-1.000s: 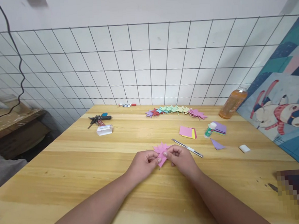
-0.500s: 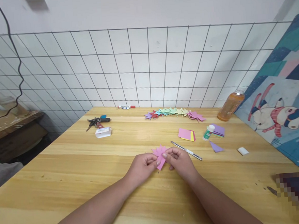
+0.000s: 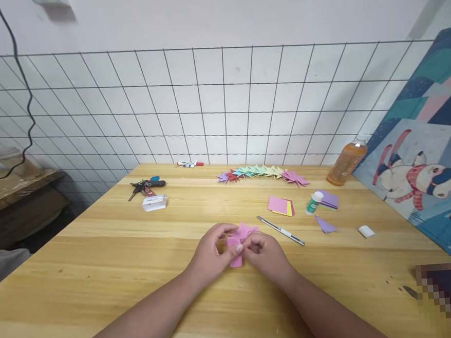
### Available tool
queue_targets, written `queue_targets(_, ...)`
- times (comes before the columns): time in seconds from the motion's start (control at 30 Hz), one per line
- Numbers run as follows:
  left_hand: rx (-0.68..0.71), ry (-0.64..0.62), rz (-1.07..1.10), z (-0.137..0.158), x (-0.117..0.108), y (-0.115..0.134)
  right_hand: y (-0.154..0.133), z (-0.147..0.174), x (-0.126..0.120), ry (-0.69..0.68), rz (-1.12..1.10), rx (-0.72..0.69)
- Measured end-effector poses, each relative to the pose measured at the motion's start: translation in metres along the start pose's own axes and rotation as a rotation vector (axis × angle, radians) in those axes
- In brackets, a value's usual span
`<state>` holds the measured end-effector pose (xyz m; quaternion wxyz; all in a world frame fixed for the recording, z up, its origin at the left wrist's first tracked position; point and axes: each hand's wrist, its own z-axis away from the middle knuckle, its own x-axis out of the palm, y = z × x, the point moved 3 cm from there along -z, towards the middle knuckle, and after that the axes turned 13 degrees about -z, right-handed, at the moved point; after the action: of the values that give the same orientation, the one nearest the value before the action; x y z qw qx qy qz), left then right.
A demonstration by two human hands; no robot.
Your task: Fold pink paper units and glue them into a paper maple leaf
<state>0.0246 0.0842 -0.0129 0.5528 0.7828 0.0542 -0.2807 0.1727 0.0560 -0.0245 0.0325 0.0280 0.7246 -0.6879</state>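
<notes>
Wall: a white tiled wall [image 3: 239, 96] with dark joints rises behind the far edge of a pale wooden table [image 3: 121, 279]; a panel painted with a skiing bear [image 3: 423, 181] stands along the right edge.
Left hand: the left hand [image 3: 211, 253] pinches the pink folded paper [image 3: 234, 241], thumb on top and forefinger arched at its far left side; the other fingers are hidden. It seems to serve as the steadying side.
Right hand: the right hand [image 3: 268, 251] pinches the same paper on its right with thumb and fingertips pressed close, probably because the folds are small.
Pink paper: between both hands near mid-table, a flat strip towards the near edge, a fan of points towards the far edge.
Cutter: a slim utility knife [image 3: 280, 230] lies aslant just beyond the right hand, presumably for easy reach.
Paper squares: a pink-topped stack [image 3: 278, 205] lies beyond the knife; a purple-topped stack [image 3: 330, 199] lies nearer the right edge, with a capped glue stick [image 3: 314, 203] just beside it and a purple triangle [image 3: 325, 225] in front.
Pointed row: a multicoloured chain of folded papers [image 3: 258, 172] runs by the far edge, likely set there to be clear of the forearms.
Far right corner: a bottle of amber drink [image 3: 346, 161].
Left edge: keys [image 3: 147, 187] and a small white box [image 3: 154, 203].
</notes>
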Motion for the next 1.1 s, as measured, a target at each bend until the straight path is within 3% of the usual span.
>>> queue_targets(0.1, -0.015, -0.04, -0.054, 0.0, 0.001, 0.0, -0.002, 0.002, 0.004, 0.03, 0.116, -0.102)
queue_targets(0.27, -0.08, 0.016, 0.149, -0.002, -0.001, -0.003, -0.004, 0.002, 0.006, 0.008, 0.12, -0.062)
queue_targets(0.47, -0.2, 0.319, 0.336, -0.011, -0.026, -0.018, -0.006, 0.002, -0.001, 0.008, 0.126, -0.056)
queue_targets(0.57, -0.208, 0.254, 0.3, -0.013, -0.025, -0.019, -0.009, 0.003, -0.004, 0.04, 0.115, -0.086)
queue_targets(0.73, -0.163, 0.048, 0.323, -0.004, -0.003, -0.008, -0.013, 0.006, 0.002, -0.012, 0.192, -0.121)
queue_targets(0.9, -0.166, -0.025, 0.315, 0.0, 0.006, -0.005, -0.008, 0.007, 0.005, -0.003, 0.223, -0.107)
queue_targets(1.0, -0.215, 0.04, 0.389, -0.005, -0.002, -0.013, -0.005, 0.006, 0.004, -0.013, 0.233, -0.088)
queue_targets(1.1, -0.244, 0.22, 0.391, -0.011, -0.015, -0.024, -0.006, 0.005, 0.003, -0.027, 0.184, -0.104)
